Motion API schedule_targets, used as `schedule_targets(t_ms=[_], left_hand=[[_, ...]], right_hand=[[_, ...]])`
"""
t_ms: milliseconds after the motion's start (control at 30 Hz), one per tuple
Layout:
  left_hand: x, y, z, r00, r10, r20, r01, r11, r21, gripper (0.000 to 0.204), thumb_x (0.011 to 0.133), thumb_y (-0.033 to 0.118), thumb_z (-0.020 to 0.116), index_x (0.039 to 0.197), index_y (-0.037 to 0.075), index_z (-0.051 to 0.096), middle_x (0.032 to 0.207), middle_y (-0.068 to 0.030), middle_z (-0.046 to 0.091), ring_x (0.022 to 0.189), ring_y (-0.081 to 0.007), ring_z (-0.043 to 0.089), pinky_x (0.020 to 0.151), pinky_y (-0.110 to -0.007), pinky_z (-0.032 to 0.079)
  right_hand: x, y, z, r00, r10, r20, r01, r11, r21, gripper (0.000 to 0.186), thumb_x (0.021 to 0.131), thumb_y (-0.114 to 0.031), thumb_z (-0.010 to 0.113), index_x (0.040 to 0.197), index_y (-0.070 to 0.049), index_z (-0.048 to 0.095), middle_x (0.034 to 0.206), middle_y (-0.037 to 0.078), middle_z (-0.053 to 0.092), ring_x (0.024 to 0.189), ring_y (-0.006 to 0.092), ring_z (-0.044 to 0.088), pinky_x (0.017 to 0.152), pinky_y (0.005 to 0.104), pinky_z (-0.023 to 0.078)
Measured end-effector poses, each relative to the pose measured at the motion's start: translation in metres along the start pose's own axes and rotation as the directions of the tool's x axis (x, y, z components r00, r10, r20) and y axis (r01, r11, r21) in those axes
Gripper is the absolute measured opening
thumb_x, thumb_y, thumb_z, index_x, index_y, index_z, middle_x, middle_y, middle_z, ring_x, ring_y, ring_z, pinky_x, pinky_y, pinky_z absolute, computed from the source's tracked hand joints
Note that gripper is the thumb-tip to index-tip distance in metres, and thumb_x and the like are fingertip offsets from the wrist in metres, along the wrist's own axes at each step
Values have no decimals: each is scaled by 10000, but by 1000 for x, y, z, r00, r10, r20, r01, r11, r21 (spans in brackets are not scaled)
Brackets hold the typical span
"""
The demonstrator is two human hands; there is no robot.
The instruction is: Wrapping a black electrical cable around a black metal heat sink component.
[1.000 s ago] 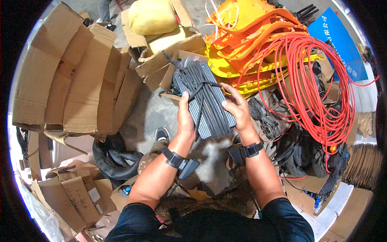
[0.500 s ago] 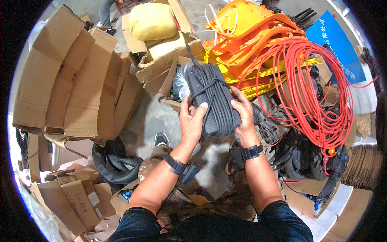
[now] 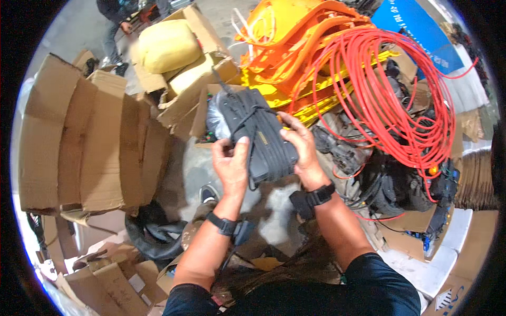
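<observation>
A dark grey ridged case [image 3: 266,145] wound with black cable is gripped between my two hands. My left hand [image 3: 232,163] grips its lower left side, thumb up along the edge. My right hand [image 3: 300,147] clasps the right side, thumb on top. A clear plastic bag [image 3: 215,118] shows at the case's upper left, in or over an open cardboard box [image 3: 201,108] with small green-tipped parts. The case hides much of that box.
Tall folded cardboard [image 3: 105,142] stands left, above a black rubber tube [image 3: 153,237]. Yellow bundles [image 3: 168,45] sit in a box ahead, beside stacked orange plastic panels [image 3: 290,47]. A red cable coil [image 3: 385,105] lies right. Another person [image 3: 108,16] is at the back left.
The view has swung, shifting the surroundings. My hands and the case have moved slightly left in the picture, and my left thumb has shifted along the case. More of the other person shows.
</observation>
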State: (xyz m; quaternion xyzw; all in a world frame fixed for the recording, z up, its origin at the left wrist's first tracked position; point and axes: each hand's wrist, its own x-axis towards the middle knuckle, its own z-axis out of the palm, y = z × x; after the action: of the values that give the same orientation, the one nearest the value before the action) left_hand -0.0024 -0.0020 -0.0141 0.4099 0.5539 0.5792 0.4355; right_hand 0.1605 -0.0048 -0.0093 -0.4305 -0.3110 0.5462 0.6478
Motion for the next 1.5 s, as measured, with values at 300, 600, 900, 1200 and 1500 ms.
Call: schedule_targets(t_ms=[300, 600, 900, 1200, 1500], left_hand=[[5, 14, 1, 986, 82, 144, -109, 976, 190, 422, 855, 143, 684, 1245, 61, 546, 1132, -77, 578, 990, -171, 545, 859, -305, 456], [12, -10, 3, 979, 114, 167, -126, 990, 59, 332, 866, 90, 663, 1180, 30, 572, 1042, -33, 563, 944, -132, 498, 867, -279, 413], [5, 7, -7, 964, 18, 265, 6, 996, -89, 500, 857, 62, 638, 1324, 22, 464, 1272, -122, 508, 1167, -201, 478, 1009, -321, 371], [18, 4, -10, 885, -263, 383, 375, 892, -254, 764, 810, 147, 676, 1451, 65, 269, 1373, -133, 447, 1087, -191, 547, 889, -292, 469], [16, -1, -9, 842, -210, 497, 449, 783, -430, 647, 819, 76, 624, 1398, -12, 350, 1291, -143, 513, 1124, -232, 545, 995, -350, 425]], right_hand=[[4, -9, 3, 1000, 0, -18, -3, 990, -144, 505, 763, -114, 669, 1244, -7, 558, 1001, 76, 643, 860, 142, 600, 817, 272, 469], [7, 10, -6, 1000, -5, 12, 3, 994, 107, 497, 786, -14, 649, 1266, 21, 526, 1144, 83, 604, 1017, 162, 577, 905, 285, 451], [-2, -5, 4, 999, 20, 34, -21, 1000, 16, 507, 805, -12, 578, 1305, -11, 497, 999, 103, 645, 854, 134, 615, 781, 265, 490], [-2, -8, 3, 1000, -17, 25, 15, 999, 50, 502, 800, -43, 579, 1290, 24, 496, 1047, 96, 627, 903, 127, 598, 836, 258, 460], [8, -7, 0, 968, -200, 151, 241, 908, -342, 500, 792, -75, 611, 1282, -17, 528, 1154, 74, 564, 1119, 165, 519, 966, 290, 410]])
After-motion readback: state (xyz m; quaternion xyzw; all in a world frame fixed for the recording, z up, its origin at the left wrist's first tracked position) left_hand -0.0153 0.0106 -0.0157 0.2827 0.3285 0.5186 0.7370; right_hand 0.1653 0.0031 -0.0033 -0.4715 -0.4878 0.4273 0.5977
